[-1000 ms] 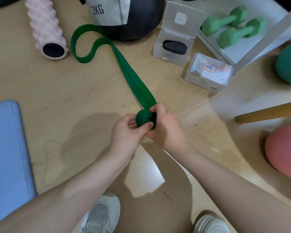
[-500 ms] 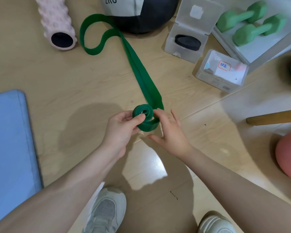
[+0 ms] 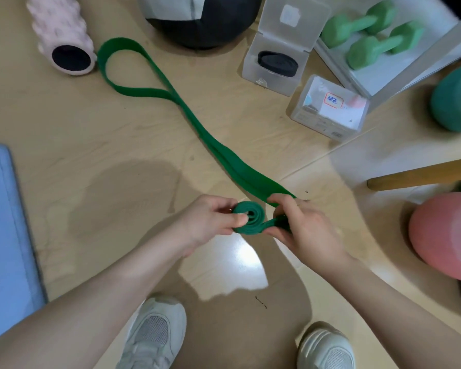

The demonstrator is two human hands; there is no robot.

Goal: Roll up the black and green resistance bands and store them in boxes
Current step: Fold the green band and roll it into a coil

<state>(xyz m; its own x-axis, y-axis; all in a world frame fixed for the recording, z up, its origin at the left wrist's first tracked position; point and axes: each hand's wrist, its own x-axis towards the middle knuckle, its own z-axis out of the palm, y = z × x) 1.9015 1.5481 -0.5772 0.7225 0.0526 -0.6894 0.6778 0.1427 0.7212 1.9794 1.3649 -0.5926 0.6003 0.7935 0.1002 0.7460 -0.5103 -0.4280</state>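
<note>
A green resistance band [image 3: 218, 150] trails across the wooden floor from a loop near the pink roller down to my hands. Its near end is wound into a small coil [image 3: 248, 218]. My left hand [image 3: 208, 222] pinches that coil between thumb and fingers. My right hand [image 3: 301, 225] grips the band just beside the coil, fingers curled round it. The black band [image 3: 277, 63] lies rolled up inside an open clear box [image 3: 253, 67]. A second clear box [image 3: 328, 107] with a label stands shut to its right.
A pink foam roller [image 3: 61, 35] and a black 2 kg ball [image 3: 200, 20] lie at the back. Green dumbbells [image 3: 370, 33] sit on a white shelf. A teal ball [image 3: 455, 99], pink ball [image 3: 445, 235], wooden pole [image 3: 421, 174] and blue mat [image 3: 6, 225] flank me.
The coil has been turned and the loose band pulled toward me; my right hand went from open fingers beside the coil to gripping the band. The view shifted slightly.
</note>
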